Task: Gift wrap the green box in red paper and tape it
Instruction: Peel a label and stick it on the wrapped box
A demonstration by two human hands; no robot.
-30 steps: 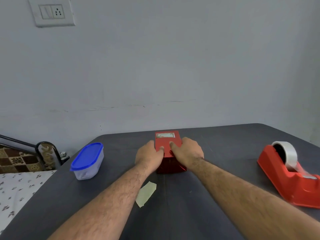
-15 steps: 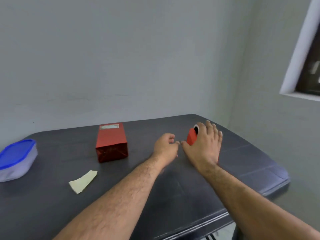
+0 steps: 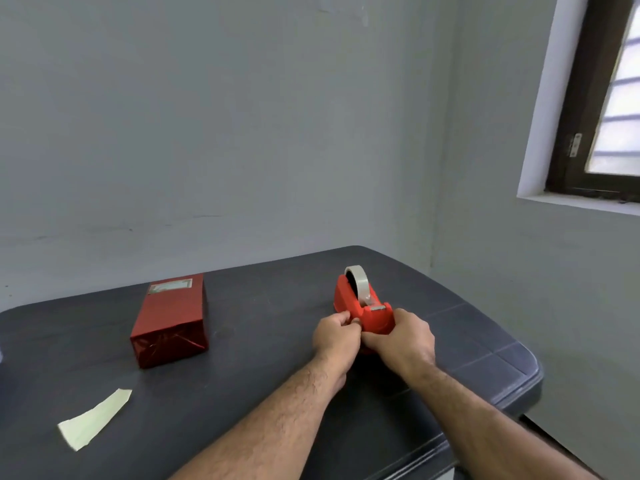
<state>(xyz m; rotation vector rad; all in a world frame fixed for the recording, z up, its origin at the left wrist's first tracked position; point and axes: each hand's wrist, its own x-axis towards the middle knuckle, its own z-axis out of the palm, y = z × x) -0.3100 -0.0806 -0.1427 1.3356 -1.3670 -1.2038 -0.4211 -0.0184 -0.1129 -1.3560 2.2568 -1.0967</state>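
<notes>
Paper scrap (image 3: 94, 419) lay nearest on the table (image 3: 485, 341). Both hands at the red tape dispenser (image 3: 363, 306): left hand (image 3: 334, 336) pinched at its front, right hand (image 3: 407, 341) gripped its base. Wrapped box (image 3: 171, 320) sat apart, left, far end untaped. Risk: tape tearing crooked or self-sticking, dispenser sliding.

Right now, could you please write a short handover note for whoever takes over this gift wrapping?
Left hand: fingers curled at the front left of the tape dispenser, seemingly pinching there; whether it has the tape end is unclear.
Right hand: grips the dispenser's front end, steadying it.
The box lies on the dark table, left of the dispenser, untouched, already covered in red paper with its near end folded shut. A pale paper strip lies nearer the table's front left.
Done: wrapping and folding.
Left: pull and cut tape, stick down the folds. Existing tape on the box cannot be made out.
</notes>
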